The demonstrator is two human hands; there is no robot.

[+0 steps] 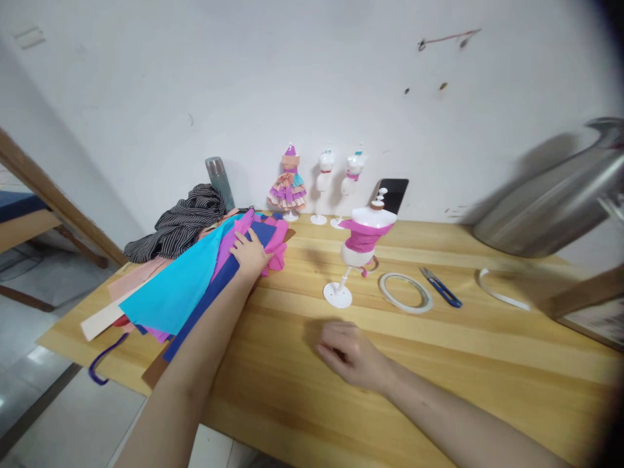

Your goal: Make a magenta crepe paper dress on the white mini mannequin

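My left hand (250, 255) lies on a heap of coloured cloth-like pieces (182, 286), fingers apart over magenta and dark blue ones. Turquoise, peach and brown pieces show in the same heap. My right hand (351, 354) rests on the table with its fingers curled in, and nothing shows in it. Just beyond it stands a small white dress form (338, 296) on a round base, with a magenta band (363, 237) wrapped around its chest. To its right lie a roll of white tape (405, 292) and blue-handled thread snips (441, 287).
Along the wall stand a doll form in a ruffled dress (288, 188), two smaller white forms (325, 170) and a leaning phone (394, 195). A metal kettle (541, 201) is at right, near a white strip (502, 297). Striped cloth (180, 221) and a flask (219, 179) sit at left.
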